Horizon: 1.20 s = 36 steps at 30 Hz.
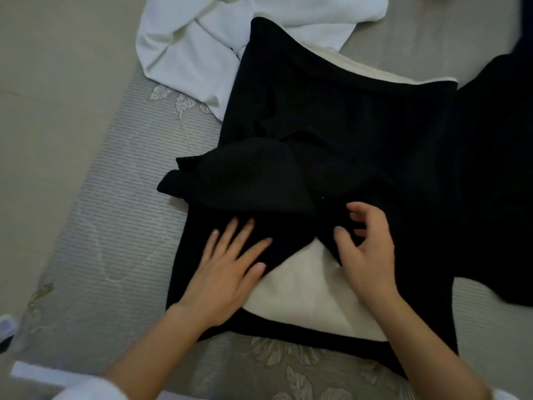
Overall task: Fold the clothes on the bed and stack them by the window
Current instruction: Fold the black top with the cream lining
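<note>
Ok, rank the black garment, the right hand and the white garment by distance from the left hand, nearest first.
1. Black garment: under the left hand, fingers flat on it.
2. Right hand: just to the right, on the same garment.
3. White garment: farthest, crumpled at the top.

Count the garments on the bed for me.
2 for certain: the black garment in the middle, and the white garment crumpled beyond it. The dark cloth at the far right may be the black one's sleeve or a third.

Left hand (227,269) flat on black garment (331,116) — right hand (366,249) pinching it (cream lining (305,295) showing).
</note>
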Available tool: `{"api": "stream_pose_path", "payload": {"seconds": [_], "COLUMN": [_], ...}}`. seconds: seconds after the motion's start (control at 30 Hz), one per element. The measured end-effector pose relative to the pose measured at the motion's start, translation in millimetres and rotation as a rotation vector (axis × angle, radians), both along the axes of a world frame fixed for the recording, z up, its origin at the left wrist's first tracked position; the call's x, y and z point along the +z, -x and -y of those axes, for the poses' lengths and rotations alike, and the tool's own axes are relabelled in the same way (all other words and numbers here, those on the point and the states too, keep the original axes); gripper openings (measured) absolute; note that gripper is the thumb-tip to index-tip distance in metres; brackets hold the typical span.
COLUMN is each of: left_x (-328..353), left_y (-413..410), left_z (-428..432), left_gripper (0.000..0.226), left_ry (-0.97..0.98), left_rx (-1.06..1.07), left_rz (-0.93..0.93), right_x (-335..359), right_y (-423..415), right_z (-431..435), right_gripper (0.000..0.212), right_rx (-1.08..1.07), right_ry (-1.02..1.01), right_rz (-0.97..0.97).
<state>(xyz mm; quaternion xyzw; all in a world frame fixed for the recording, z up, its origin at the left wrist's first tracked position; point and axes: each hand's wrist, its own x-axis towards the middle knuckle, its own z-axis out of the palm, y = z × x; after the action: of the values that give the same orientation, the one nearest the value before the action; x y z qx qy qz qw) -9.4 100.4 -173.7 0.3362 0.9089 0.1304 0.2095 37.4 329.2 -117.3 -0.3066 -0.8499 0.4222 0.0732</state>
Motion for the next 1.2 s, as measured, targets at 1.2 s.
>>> {"api": "stream_pose_path", "payload": {"seconds": [1.2], "left_x": [-1.4], "left_y": [14.0], "left_z": [-27.1], "left_gripper": [0.076], "left_ry": [0.032], "left_rx": [0.110], "left_rz": [-0.023], "right_x": [-19.4], "right_y": [71.2], "right_z": [-81.2], "right_gripper": [0.076], "right_rx": [-0.155], "right_ry": [-0.454], "right_rz": [0.221]}}
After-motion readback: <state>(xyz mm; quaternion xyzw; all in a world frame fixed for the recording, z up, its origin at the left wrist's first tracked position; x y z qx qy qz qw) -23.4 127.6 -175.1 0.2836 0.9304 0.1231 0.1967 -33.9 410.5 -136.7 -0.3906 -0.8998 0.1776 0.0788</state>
